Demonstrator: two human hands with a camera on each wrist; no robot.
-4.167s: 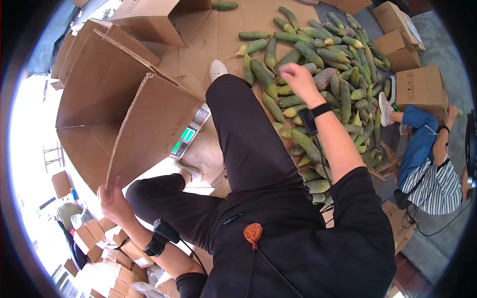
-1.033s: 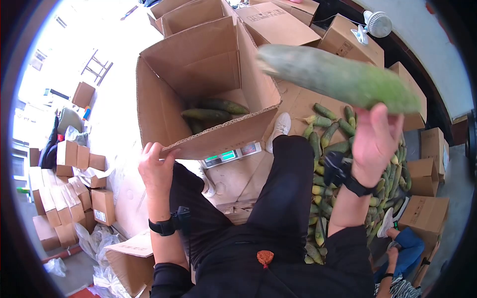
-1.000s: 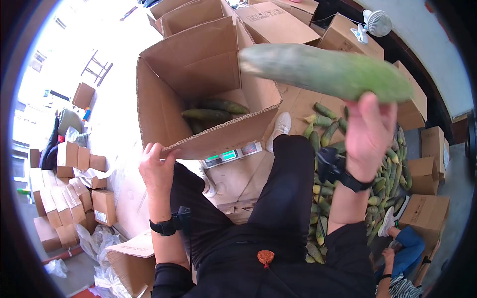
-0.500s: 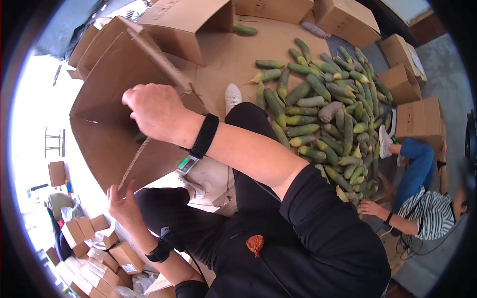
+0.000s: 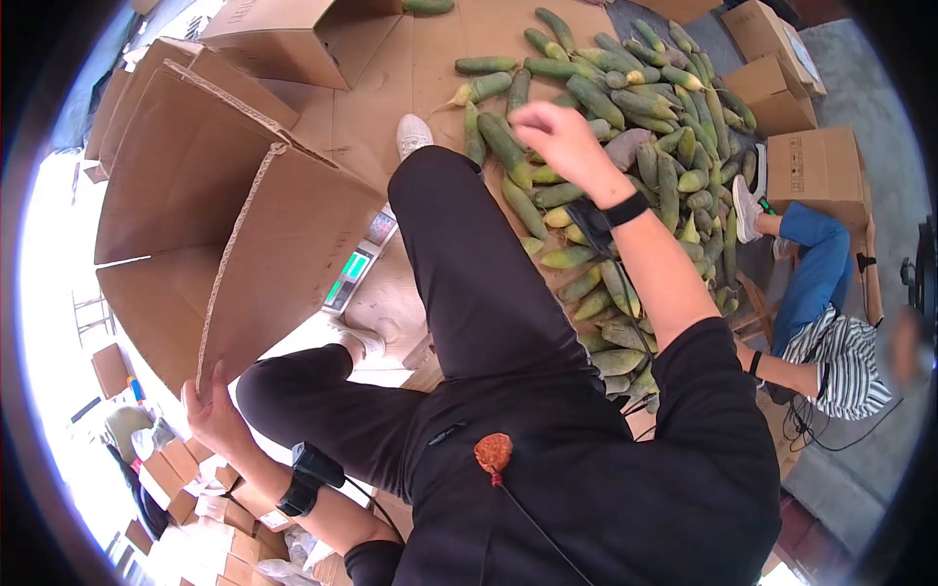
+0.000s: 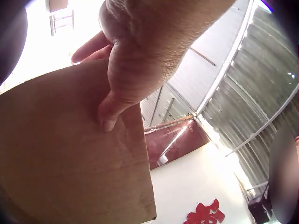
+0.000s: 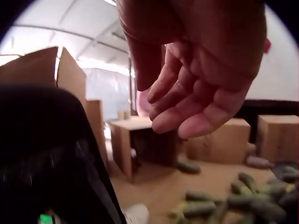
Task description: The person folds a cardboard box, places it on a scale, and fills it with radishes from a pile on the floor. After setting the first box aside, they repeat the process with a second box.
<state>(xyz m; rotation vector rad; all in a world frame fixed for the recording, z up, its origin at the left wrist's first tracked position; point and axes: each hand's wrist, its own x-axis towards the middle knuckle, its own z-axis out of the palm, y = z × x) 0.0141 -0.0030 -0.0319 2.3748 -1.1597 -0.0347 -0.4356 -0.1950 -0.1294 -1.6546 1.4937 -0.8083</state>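
My left hand (image 5: 216,418) pinches the near top edge of a large cardboard box (image 5: 283,259); the left wrist view shows its thumb (image 6: 110,116) flat on the cardboard wall. The box stands tilted in view beside a scale with green digits (image 5: 354,266), and its floor is hidden. Over the near side of a heap of green radishes (image 5: 625,98) hangs my right hand (image 5: 567,146), holding nothing. In the right wrist view its fingers (image 7: 196,107) are loosely bent, above the blurred radishes (image 7: 261,205).
Another open box (image 5: 283,34) lies at the top left. At the right, a person in a striped shirt (image 5: 831,366) sits near a closed box (image 5: 819,171). Small cartons (image 5: 176,469) are stacked at the lower left. A white shoe (image 5: 413,134) is beside the heap.
My right hand has moved from over the box rightward to the radish heap. A second ago it held a large radish; now it is bare. My left hand keeps its grip on the box edge.
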